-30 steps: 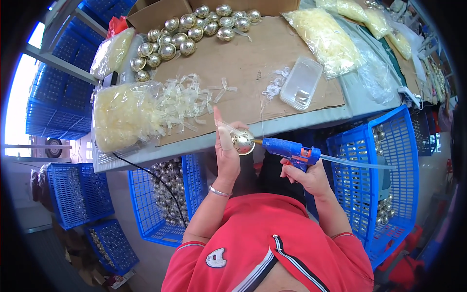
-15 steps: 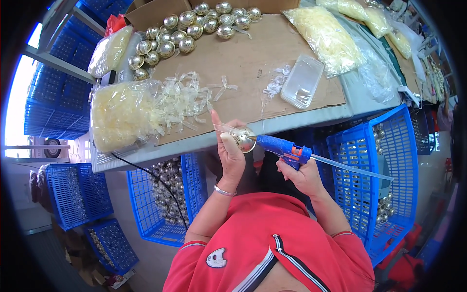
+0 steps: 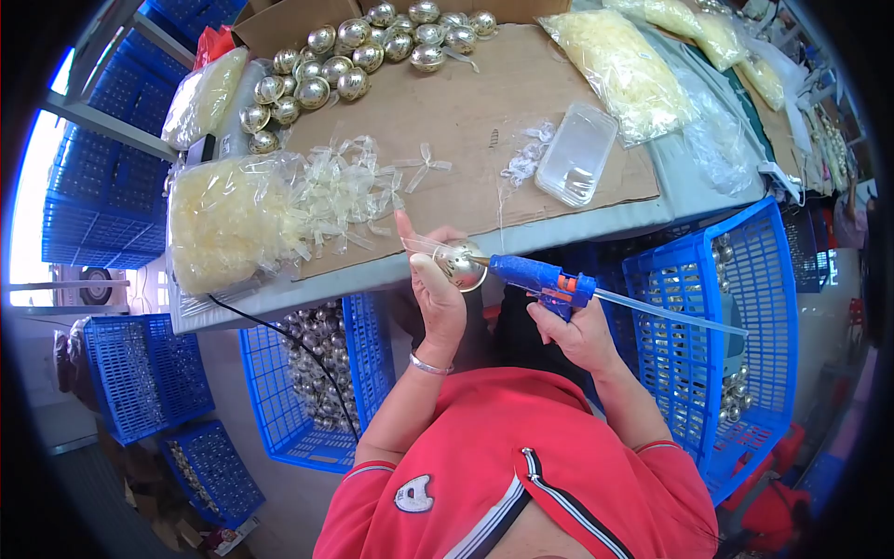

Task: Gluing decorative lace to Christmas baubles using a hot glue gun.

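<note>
My left hand (image 3: 438, 293) is closed round a shiny gold ball ornament (image 3: 463, 267) just off the table's front edge. A strip of sheer ribbon (image 3: 421, 244) lies across its fingers beside the ball. In my right hand (image 3: 577, 334) is a blue glue gun (image 3: 535, 276), its fingers wrapped round the handle. The gun's nozzle points left and meets the top of the ball, though I cannot tell whether glue shows there. A long clear glue stick (image 3: 670, 315) juts out of the gun's rear.
Sheer ribbon bows (image 3: 349, 191) spill from a plastic bag (image 3: 228, 224) on the left. Gold balls (image 3: 354, 84) crowd the back of the cardboard sheet (image 3: 447, 140). A clear plastic box (image 3: 577, 154) sits at right. Blue crates (image 3: 265, 401) of balls flank my body; a black cord (image 3: 279, 328) hangs at left.
The view has shifted slightly. Both hands keep nearly the same pose, with the nozzle still at the top of the ball.
</note>
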`<move>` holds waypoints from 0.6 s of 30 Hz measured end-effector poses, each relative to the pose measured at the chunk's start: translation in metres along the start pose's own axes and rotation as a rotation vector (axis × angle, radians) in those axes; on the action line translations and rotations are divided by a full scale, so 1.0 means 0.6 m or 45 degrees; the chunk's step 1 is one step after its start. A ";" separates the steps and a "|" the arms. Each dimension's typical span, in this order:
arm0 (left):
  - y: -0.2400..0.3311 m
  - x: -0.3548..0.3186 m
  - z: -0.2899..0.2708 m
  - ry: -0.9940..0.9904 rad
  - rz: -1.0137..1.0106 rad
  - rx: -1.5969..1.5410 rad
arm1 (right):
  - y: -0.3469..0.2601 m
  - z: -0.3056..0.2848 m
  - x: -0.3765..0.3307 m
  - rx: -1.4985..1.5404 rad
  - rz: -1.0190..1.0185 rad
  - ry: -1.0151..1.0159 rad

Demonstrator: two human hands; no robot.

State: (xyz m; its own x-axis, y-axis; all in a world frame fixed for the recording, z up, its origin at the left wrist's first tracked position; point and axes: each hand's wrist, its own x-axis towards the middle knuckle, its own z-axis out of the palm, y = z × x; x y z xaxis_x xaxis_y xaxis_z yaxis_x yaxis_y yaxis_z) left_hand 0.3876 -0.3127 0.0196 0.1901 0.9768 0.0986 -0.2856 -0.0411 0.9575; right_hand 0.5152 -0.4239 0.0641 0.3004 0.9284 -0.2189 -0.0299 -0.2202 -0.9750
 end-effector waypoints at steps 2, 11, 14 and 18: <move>-0.002 0.001 0.000 0.009 -0.002 -0.035 | -0.003 0.002 0.001 0.050 0.038 -0.009; 0.026 0.024 -0.025 0.222 -0.001 -0.175 | -0.030 -0.079 0.056 0.222 0.161 0.033; 0.043 0.029 -0.038 0.264 0.024 -0.172 | -0.041 -0.120 0.115 0.006 0.003 0.166; 0.045 0.024 -0.060 0.311 0.028 -0.166 | -0.049 -0.148 0.195 -0.410 -0.146 0.394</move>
State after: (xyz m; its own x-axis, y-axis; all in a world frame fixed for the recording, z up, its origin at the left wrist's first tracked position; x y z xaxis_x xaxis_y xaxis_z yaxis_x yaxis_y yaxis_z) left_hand 0.3486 -0.2922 0.0371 -0.0454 0.9983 0.0356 -0.4085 -0.0511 0.9113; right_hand 0.6360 -0.3352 0.0703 0.5564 0.8299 -0.0407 0.3034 -0.2486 -0.9199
